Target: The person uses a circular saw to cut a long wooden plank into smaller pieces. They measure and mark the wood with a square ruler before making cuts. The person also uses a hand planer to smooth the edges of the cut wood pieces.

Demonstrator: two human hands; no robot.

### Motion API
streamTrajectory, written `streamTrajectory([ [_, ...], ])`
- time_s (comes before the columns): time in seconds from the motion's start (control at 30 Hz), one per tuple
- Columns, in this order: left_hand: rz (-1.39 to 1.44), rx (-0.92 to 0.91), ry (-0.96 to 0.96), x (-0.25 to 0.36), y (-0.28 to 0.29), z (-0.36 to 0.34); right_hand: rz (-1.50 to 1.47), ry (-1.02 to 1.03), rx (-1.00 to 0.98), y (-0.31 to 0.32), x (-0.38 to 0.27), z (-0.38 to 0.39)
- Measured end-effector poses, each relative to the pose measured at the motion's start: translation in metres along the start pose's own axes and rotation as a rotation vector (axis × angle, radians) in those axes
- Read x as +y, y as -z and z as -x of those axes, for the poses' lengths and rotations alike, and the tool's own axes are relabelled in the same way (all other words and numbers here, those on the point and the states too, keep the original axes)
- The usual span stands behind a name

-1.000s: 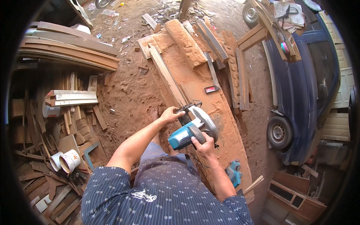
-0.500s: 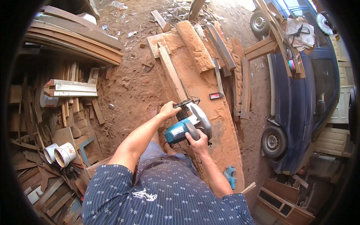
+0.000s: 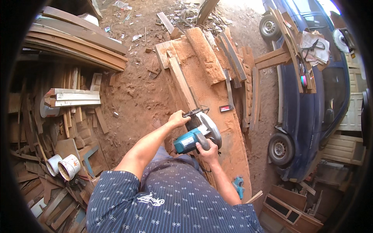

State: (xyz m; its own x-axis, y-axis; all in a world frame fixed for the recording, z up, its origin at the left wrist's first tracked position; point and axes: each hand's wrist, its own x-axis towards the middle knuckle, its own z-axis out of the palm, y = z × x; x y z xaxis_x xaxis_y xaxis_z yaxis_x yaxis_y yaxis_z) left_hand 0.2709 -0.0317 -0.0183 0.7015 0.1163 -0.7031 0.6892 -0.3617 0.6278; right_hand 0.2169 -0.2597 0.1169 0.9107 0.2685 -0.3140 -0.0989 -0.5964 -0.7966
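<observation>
A teal and silver circular saw [image 3: 190, 139] rests over the near end of a long wooden board [image 3: 182, 83] on the sawdust-covered workbench [image 3: 233, 155]. My right hand [image 3: 208, 151] is wrapped round the saw's dark rear handle. At the front left of the saw, my left hand [image 3: 179, 119] is closed on the edge of its base, right beside the board; the fingertips are partly hidden. The blade is hidden under the silver guard. A square with a red and black handle [image 3: 225, 108] lies to the right of the board.
A thick sawdust-covered beam [image 3: 204, 54] lies at the bench's far end. A teal power tool [image 3: 238, 186] sits near the right forearm. Stacked planks [image 3: 77, 42] and white buckets [image 3: 69, 167] stand left; a blue vehicle [image 3: 299, 116] is parked right.
The whole view has shifted, so bench and vehicle sit slightly lower. Both hands keep their hold, and the saw stays at nearly the same spot on the board.
</observation>
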Motion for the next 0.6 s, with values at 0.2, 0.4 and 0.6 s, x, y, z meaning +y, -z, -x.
streamTrajectory([
  [0.2, -0.029, 0.011, -0.015, -0.002, 0.006, -0.005, 0.042, 0.02, -0.018, -0.001, -0.002, -0.005],
  [0.4, 0.001, 0.065, -0.025, -0.012, 0.016, -0.016, 0.029, 0.03, -0.031, -0.009, -0.008, -0.015],
  [0.6, -0.009, 0.064, -0.001, 0.004, 0.032, -0.017, -0.006, -0.011, -0.064, -0.008, -0.029, -0.032],
])
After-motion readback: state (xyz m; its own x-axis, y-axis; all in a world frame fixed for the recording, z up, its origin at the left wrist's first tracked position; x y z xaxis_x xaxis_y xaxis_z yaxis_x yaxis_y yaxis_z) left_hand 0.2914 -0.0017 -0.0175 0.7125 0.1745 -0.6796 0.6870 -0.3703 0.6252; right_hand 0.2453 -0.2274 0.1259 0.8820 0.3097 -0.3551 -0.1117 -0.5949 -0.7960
